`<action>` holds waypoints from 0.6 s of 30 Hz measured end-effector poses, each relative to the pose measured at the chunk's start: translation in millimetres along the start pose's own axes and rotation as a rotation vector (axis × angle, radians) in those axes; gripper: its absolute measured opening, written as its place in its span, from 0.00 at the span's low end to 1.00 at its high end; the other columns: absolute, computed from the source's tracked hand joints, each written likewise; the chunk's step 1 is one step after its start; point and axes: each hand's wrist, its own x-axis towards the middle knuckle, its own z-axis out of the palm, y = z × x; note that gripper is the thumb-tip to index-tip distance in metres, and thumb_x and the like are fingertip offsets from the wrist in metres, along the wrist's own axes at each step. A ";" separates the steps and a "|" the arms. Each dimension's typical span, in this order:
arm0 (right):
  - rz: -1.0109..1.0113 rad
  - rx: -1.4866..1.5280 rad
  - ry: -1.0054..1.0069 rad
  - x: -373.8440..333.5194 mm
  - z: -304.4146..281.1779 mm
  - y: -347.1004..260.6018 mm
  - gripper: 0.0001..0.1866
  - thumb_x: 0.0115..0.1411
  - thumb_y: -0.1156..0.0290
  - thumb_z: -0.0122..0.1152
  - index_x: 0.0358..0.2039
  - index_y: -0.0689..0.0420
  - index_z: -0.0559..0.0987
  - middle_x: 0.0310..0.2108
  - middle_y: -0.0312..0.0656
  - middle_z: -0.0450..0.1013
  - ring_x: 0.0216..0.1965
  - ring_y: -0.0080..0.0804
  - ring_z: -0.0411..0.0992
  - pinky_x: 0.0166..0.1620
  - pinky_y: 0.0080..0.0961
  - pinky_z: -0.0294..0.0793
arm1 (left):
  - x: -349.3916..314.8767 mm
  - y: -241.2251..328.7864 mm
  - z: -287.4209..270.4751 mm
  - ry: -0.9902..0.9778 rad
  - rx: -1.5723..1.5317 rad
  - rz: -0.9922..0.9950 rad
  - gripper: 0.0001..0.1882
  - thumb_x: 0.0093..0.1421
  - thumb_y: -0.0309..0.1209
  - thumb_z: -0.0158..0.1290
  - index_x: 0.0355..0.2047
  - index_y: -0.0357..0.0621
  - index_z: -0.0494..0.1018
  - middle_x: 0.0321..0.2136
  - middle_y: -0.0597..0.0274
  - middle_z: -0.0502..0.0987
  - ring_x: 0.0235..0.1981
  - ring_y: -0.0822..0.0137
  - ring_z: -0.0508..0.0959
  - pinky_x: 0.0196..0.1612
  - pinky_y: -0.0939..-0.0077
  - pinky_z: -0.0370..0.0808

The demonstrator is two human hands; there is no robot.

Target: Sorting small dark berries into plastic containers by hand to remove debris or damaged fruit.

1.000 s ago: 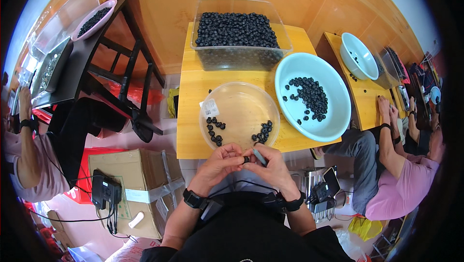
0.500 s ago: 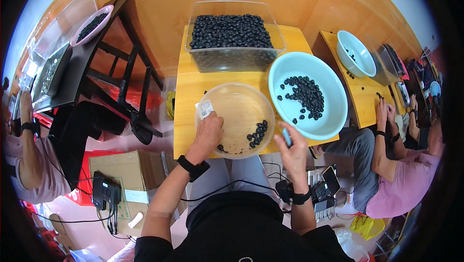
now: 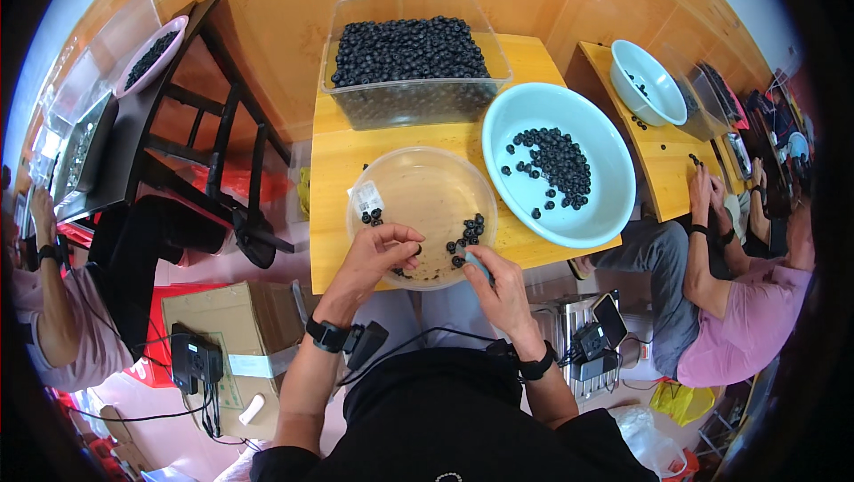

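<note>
My left hand (image 3: pixel 374 260) is over the left part of a clear round tub (image 3: pixel 427 181), its thumb and forefinger pinching a small black round piece (image 3: pixel 416 251). Several more such pieces lie by the tub's white label and in a cluster (image 3: pixel 469 231) at its right side, with brown crumbs near the bottom. My right hand (image 3: pixel 505 293) is closed round a small tool with a light blue handle (image 3: pixel 479 267), at the tub's right rim; the tool's tip is hard to make out. To the right, a light blue basin (image 3: pixel 609 131) holds a pile of black pieces.
A clear rectangular bin (image 3: pixel 409 107) full of black pieces stands at the back of the yellow table (image 3: pixel 334 153). People sit at tables on both sides; the right table carries another blue basin (image 3: pixel 672 108). A cardboard box (image 3: pixel 258 304) with cables stands at lower left.
My left hand has lifted slightly and now pinches a black piece. My right hand has moved left to the tub's rim with the tool. More pieces show beside the label.
</note>
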 end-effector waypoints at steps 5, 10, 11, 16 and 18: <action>-0.031 0.021 -0.111 -1.4 7.6 -14.5 0.09 0.60 0.68 0.55 0.36 0.61 0.75 0.26 0.48 0.73 0.26 0.47 0.73 0.28 0.31 0.70 | -25.7 -4.6 7.1 -0.077 -0.731 -0.117 0.10 0.58 0.24 0.55 0.41 0.36 0.74 0.31 0.60 0.78 0.31 0.71 0.80 0.37 0.81 0.80; -0.118 -0.037 -0.186 -2.5 14.5 -27.6 0.08 0.58 0.71 0.57 0.35 0.63 0.75 0.25 0.47 0.72 0.23 0.43 0.72 0.26 0.29 0.69 | -29.8 -17.0 9.8 -0.115 -0.848 -0.108 0.11 0.59 0.23 0.54 0.42 0.35 0.73 0.31 0.60 0.78 0.31 0.72 0.80 0.37 0.82 0.80; -0.119 -0.037 -0.186 -2.5 15.8 -28.0 0.08 0.58 0.71 0.57 0.35 0.63 0.75 0.25 0.47 0.72 0.23 0.43 0.72 0.26 0.29 0.69 | -30.2 -17.7 9.8 -0.131 -0.863 -0.107 0.11 0.59 0.23 0.54 0.42 0.35 0.73 0.31 0.60 0.78 0.31 0.72 0.80 0.36 0.82 0.80; -0.143 -0.081 -0.187 -2.4 16.7 -29.6 0.09 0.58 0.70 0.57 0.35 0.62 0.75 0.25 0.47 0.72 0.23 0.44 0.72 0.26 0.31 0.69 | -31.7 -18.8 12.3 -0.167 -0.905 -0.095 0.10 0.59 0.23 0.54 0.42 0.36 0.73 0.31 0.60 0.78 0.31 0.72 0.80 0.36 0.83 0.80; -0.169 -0.100 -0.161 -2.0 17.3 -27.3 0.09 0.58 0.67 0.58 0.35 0.60 0.76 0.25 0.45 0.73 0.22 0.42 0.73 0.25 0.31 0.69 | -32.1 -19.1 13.3 -0.170 -0.925 -0.097 0.10 0.59 0.23 0.54 0.41 0.36 0.72 0.30 0.61 0.78 0.31 0.72 0.80 0.36 0.83 0.80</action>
